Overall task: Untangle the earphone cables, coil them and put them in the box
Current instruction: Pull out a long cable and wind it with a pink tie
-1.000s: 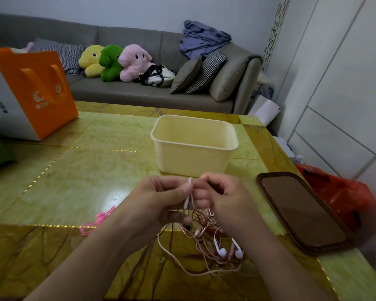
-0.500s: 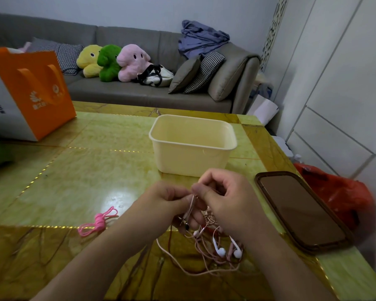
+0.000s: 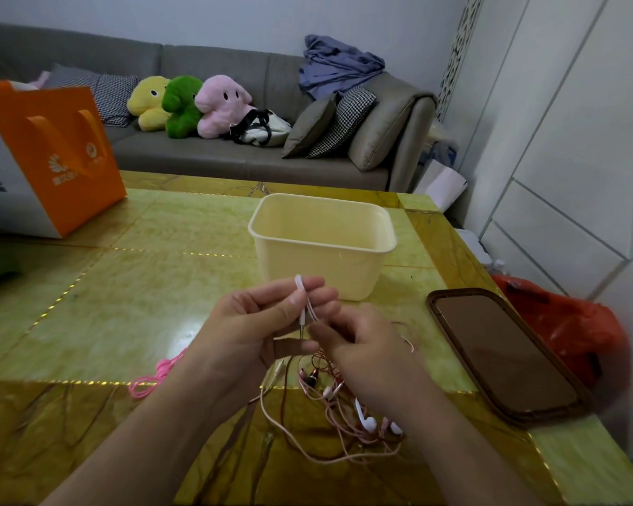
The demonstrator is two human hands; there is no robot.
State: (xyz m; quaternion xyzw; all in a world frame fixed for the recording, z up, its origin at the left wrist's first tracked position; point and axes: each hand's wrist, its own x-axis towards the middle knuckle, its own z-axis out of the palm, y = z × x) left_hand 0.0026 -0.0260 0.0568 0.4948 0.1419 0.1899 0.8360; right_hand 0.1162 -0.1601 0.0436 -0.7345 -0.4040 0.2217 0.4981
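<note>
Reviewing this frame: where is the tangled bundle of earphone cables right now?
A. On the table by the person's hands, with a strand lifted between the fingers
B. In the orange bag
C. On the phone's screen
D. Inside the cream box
A: the earphone cables lie on the table under the left hand and right hand, which pinch a strand; nothing shows inside the box.

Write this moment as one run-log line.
stage: untangling | left hand: pinches cable | right hand: holds cable | box: empty | tangle: on table
</note>
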